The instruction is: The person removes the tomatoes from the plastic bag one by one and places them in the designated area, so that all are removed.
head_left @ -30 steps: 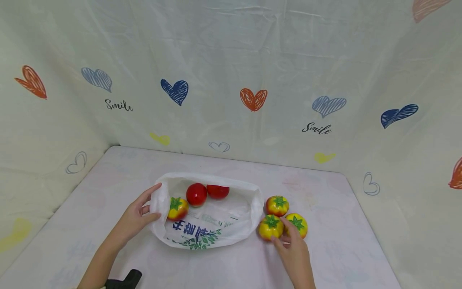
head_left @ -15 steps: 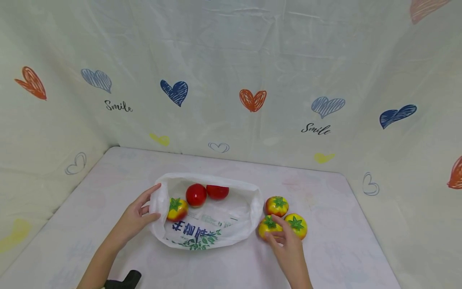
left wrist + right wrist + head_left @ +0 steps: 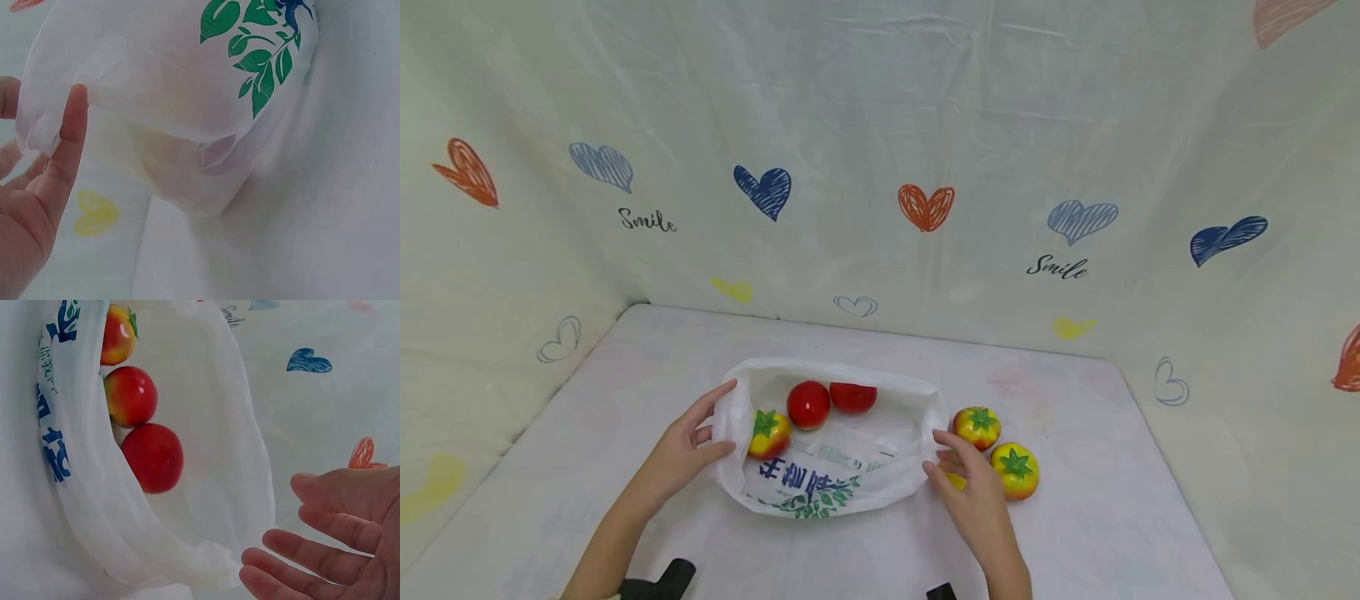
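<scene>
A white plastic bag point(image 3: 835, 504) with blue and green print lies with its mouth wide open on the table. My left hand point(image 3: 681, 450) holds its left rim between thumb and fingers; in the left wrist view a finger point(image 3: 75, 119) lies along the plastic. Inside are a yellow-red toy fruit with a green star-shaped leaf top point(image 3: 769, 435) and two red fruits, one round point(image 3: 808, 405), the other point(image 3: 853, 398) partly hidden by the rim. My right hand point(image 3: 973, 492) has its fingertips at the right rim, fingers extended and holding nothing. It mostly covers a yellow fruit point(image 3: 955, 481).
Right of the bag sit two more yellow-red fruits with green leaf tops, one farther back point(image 3: 977, 428) and one nearer point(image 3: 1015, 471). A white curtain point(image 3: 850, 125) printed with hearts hangs behind the table point(image 3: 1075, 533). Dark wrist gear point(image 3: 658, 581) shows at the bottom.
My right hand has moved left, from between the yellow fruits, over the nearest one to the bag's right rim. The left hand and the bag have stayed put.
</scene>
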A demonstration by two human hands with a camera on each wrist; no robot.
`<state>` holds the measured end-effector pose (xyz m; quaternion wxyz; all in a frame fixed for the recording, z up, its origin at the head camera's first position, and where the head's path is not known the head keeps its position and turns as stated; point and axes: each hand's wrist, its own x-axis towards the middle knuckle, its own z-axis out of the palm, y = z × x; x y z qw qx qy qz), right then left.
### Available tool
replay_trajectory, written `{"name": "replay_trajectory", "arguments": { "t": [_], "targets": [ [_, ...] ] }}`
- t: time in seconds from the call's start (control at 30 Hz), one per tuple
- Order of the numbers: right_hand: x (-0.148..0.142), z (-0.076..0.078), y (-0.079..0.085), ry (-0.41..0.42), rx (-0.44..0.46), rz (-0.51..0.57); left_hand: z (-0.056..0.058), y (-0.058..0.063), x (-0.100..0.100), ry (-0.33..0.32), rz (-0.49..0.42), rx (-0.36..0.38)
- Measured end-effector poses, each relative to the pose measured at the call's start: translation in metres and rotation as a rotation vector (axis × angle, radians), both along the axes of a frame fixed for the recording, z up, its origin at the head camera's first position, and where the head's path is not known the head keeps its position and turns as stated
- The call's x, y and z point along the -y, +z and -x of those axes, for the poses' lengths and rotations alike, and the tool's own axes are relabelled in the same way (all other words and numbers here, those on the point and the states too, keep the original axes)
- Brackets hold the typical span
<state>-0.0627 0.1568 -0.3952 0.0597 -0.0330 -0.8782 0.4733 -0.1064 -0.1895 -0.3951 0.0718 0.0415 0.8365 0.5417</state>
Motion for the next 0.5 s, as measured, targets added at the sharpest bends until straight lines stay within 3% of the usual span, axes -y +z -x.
{"name": "replay_trajectory", "arguments": {
  "t": [0.5],
  "targets": [
    [0.019, 0.026, 0.005, 0.117, 0.01, 0.021, 0.002, 0.0, 0.0, -0.002, -0.001, -0.007]
  ]
}}
